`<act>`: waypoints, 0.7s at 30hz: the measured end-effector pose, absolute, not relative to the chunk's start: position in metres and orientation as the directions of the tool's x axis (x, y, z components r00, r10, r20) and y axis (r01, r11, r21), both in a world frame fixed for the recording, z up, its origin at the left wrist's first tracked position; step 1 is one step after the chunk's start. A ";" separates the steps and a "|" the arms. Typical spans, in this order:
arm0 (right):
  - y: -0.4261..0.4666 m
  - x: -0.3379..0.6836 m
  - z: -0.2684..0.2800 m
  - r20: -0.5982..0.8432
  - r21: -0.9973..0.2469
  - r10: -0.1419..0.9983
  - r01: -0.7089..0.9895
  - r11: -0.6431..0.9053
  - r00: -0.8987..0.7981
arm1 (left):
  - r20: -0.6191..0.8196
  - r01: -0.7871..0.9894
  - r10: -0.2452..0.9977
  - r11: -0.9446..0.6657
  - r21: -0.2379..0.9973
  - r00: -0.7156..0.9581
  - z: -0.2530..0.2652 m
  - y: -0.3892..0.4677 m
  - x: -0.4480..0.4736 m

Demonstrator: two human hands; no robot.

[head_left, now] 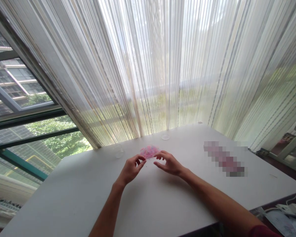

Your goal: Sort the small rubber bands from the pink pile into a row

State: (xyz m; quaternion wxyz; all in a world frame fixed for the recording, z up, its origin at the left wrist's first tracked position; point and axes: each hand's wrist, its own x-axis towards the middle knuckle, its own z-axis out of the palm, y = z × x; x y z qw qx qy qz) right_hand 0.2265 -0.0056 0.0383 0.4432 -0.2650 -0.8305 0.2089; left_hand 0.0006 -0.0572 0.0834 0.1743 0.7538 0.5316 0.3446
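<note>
Left hand [131,169] and right hand [169,163], grips loosely apart, touch pink bands [149,151]; no readable writing.

white table [162,204] | sheer striped curtain [162,65] behind | two clear round lids [165,136] near far edge | window frame [26,115] left

Table: I see a plain white table [88,197] set against the glass.
Curtain: sheer striped curtain [162,65], daylight pouring through.
Window: dark-framed window [21,131] at left; trees and buildings outside.
</note>
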 end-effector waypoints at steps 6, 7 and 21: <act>-0.022 0.210 0.034 0.668 -0.501 0.531 0.213 0.839 -0.522 | 0.330 0.624 0.925 -0.371 0.688 0.187 0.065 -0.071 0.008; -0.022 0.209 0.033 0.671 -0.495 0.529 0.217 0.841 -0.520 | 0.326 0.623 0.927 -0.369 0.690 0.187 0.063 -0.071 0.008; -0.024 0.208 0.031 0.615 -0.553 0.566 0.211 0.806 -0.549 | 0.294 0.630 0.942 -0.326 0.705 0.158 0.061 -0.077 0.000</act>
